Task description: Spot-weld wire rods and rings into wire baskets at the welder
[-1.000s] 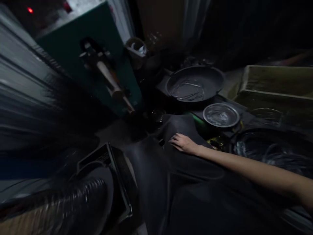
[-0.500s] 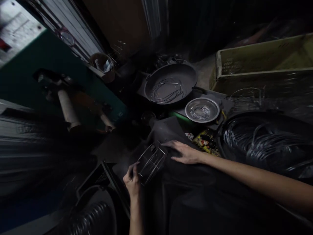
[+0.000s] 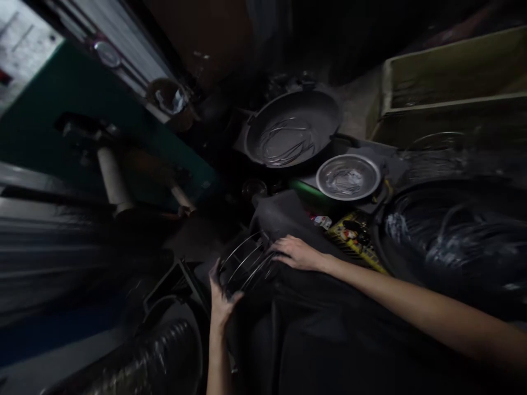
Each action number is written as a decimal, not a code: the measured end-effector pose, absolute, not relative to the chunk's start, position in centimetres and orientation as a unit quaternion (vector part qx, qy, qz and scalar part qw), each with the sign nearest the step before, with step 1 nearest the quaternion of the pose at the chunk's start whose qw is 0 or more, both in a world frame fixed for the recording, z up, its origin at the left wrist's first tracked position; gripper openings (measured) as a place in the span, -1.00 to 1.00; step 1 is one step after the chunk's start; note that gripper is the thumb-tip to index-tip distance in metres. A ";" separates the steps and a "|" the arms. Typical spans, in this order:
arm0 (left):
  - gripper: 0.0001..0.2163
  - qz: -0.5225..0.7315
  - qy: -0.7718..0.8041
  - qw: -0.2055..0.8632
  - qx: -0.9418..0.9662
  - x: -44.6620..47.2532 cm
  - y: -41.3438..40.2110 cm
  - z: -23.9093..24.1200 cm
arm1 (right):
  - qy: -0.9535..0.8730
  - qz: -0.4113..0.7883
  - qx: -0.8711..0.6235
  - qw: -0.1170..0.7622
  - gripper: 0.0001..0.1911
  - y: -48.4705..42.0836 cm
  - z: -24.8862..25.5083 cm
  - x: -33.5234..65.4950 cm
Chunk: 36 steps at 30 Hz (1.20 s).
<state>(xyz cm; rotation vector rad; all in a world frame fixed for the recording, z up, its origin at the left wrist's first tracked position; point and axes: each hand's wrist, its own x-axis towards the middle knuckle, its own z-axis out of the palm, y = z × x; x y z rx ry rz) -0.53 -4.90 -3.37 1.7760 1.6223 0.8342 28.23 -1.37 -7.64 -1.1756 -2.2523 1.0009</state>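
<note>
A small frame of bent metal wires is held above my lap, between both hands. My left hand grips its left end, thumb on the near side and fingers on the far side. At the other end, my right hand has its fingers bent around the wires. Dark cloth covers my legs below the frame. The picture is dim and blurred, so the exact finger contacts are hard to see.
Ahead stands a wide dark pan with bent wires, beside a small metal bowl of small wire pieces. A black tub of wire parts is at right, below a yellowish crate. Green machinery with projecting rods stands left.
The wire frame has turned in my hands. My left hand has moved slightly left and opened wider around its end; my right fingers have closed in on the other end.
</note>
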 end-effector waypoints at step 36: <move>-0.43 0.316 0.638 0.338 0.615 -1.4 -4.5 -7.5 | -0.768 0.296 -0.464 0.326 -0.67 7.0 -2.4 28.8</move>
